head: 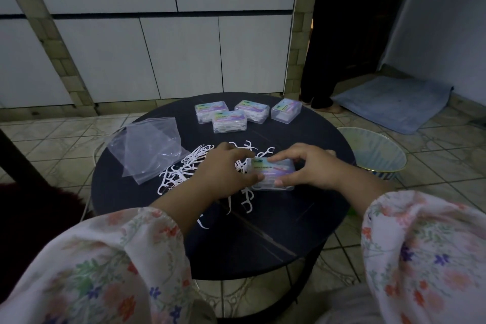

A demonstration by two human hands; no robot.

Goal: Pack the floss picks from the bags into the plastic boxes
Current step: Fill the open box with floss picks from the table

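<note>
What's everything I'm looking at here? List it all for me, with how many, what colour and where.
Table: one, dark, round, centre.
Plastic boxes: four, clear with pastel labels, far side of the table.
Box in hand: one, clear, same label, amid the picks.
Floss picks: many, white, loose across the table's middle.
Plastic bags: clear, apparently empty, overlapping at table's left; count unclear.
Basket: one, pale, floor at right.
Mat: one, blue, floor beyond.
Standing person: one, dark trousers, far right.
Left hand, right hand: grip the box; floral sleeves.
</note>
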